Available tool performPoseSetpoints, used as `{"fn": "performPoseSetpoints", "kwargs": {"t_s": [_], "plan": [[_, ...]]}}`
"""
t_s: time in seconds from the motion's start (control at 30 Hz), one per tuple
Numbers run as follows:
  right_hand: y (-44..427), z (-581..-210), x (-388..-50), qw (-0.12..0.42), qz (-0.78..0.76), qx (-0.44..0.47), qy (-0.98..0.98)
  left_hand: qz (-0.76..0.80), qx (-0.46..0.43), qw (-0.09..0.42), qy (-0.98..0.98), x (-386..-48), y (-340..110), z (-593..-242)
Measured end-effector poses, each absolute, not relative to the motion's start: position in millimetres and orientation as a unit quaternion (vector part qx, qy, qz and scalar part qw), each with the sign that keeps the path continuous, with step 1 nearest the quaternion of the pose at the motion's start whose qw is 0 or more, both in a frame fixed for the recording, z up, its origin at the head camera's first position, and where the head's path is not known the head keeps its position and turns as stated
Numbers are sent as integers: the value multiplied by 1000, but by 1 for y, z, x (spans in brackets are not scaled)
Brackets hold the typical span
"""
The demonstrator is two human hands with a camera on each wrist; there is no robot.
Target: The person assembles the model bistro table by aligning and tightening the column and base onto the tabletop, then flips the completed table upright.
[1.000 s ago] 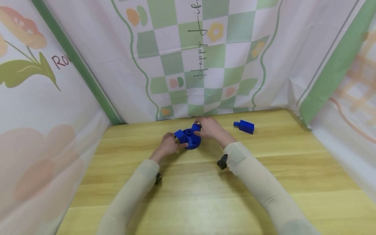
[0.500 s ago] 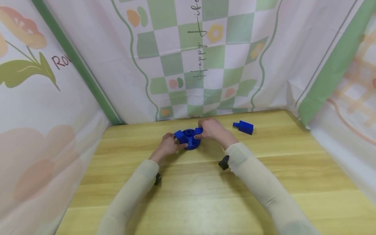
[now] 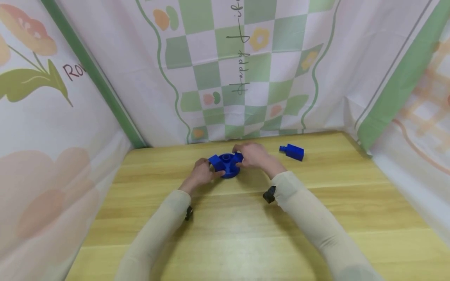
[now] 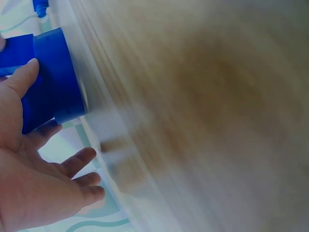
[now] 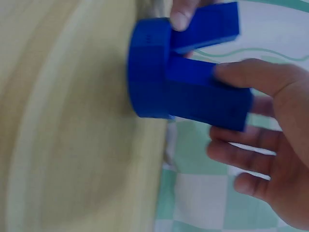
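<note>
The left hand (image 3: 202, 172) grips the left blue block (image 3: 215, 160) low down, its thumb at the seam with the round base (image 3: 231, 173); the right hand (image 3: 254, 154) pinches the right blue block (image 5: 203, 99) between thumb and fingers. If the hands press or twist unevenly, the base could tip or skid on the wood-grain table (image 3: 225, 234). Pushing the right block at a slant might jam its foot, if that foot is a peg (it is hidden here). The base sits between the hands, toward the table's far edge: a deep blue disc with a thick side wall, a hollow ring (image 3: 226, 157) near its rear, both square-edged blocks standing up from it. To the right, well apart, a loose blue block (image 3: 294, 152) lies on its side, stepped peg pointing left. Too hard a shove backward could carry the base into the checkered curtain (image 3: 225, 78).
</note>
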State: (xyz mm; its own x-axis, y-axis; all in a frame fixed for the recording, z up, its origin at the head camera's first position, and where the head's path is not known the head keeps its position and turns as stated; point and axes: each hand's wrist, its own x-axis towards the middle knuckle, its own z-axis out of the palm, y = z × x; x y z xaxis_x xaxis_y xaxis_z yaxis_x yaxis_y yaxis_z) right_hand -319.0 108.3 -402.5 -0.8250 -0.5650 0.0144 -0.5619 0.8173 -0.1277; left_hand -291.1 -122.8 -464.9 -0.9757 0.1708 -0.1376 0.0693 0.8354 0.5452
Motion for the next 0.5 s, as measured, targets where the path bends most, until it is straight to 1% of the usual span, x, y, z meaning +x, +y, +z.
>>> {"fn": "performPoseSetpoints", "kwargs": {"t_s": [0.2,0.33,0.5], "plan": [[115,-399,-319,23,-76,-340,937,272,55,93,956,-292,-123,-465],[117,-399,-319,25,-78,-342,936,274,54,98,955,-291,-122,-464],[118,-395,-319,24,-74,-331,940,286,48,92,953,-291,-120,-463]]}}
